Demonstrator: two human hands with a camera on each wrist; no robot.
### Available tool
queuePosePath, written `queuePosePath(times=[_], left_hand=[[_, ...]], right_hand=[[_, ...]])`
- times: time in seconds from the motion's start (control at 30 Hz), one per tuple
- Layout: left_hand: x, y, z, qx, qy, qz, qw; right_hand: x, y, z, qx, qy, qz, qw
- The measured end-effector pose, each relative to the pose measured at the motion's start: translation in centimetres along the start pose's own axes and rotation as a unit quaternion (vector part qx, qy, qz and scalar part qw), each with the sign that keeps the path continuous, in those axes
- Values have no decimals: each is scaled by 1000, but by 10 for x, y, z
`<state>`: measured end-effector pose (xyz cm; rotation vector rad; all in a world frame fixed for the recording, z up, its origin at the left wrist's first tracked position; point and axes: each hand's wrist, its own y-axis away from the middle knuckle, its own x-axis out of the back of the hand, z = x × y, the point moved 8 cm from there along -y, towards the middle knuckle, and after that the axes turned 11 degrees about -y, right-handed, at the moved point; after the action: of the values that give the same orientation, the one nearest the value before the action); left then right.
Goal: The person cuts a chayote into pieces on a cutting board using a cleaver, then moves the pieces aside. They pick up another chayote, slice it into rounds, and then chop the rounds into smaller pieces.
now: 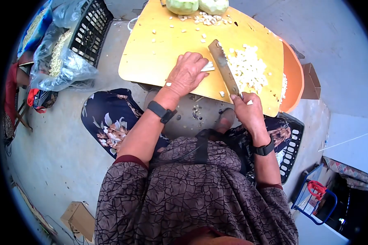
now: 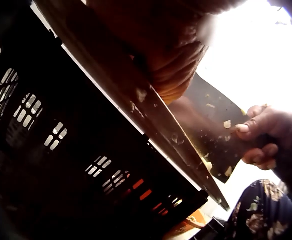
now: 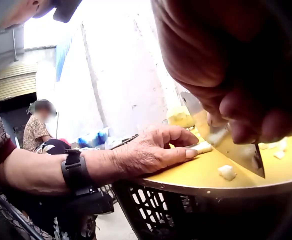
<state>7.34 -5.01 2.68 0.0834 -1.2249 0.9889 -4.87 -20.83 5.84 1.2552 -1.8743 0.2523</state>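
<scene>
On the yellow board (image 1: 167,45), the left hand (image 1: 187,73) holds pale cut strips (image 1: 208,66) between thumb and fingers. The right hand (image 1: 249,112) grips the handle of a broad knife (image 1: 225,67), its blade beside the strips' ends. In the right wrist view the left hand (image 3: 151,150) pinches the strips (image 3: 200,147) close to the blade (image 3: 236,150). The left wrist view shows the right hand (image 2: 273,135) on the knife (image 2: 216,115). A pile of pale cubes (image 1: 249,67) lies right of the blade.
Two peeled pale green vegetables (image 1: 182,5) sit at the board's far edge among scattered cubes. An orange basin (image 1: 292,77) stands at the right, below the board's edge. Black crates (image 1: 92,32) and plastic bags of pale pieces (image 1: 57,61) are at the left. Another person (image 3: 37,127) sits in the background.
</scene>
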Motion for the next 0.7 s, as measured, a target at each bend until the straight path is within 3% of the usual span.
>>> queuePosePath(times=[0.3, 0.47, 0.7], left_hand=[[4, 2, 0, 5, -3, 9, 1000], [6, 2, 4, -7, -4, 15, 1000], [3, 2, 2, -5, 4, 25, 1000]], right_hand=[[-3, 15, -10, -63, -78, -63, 993], [-6, 10, -9, -12, -17, -39, 999], [-9, 6, -21, -32, 49, -65, 996]])
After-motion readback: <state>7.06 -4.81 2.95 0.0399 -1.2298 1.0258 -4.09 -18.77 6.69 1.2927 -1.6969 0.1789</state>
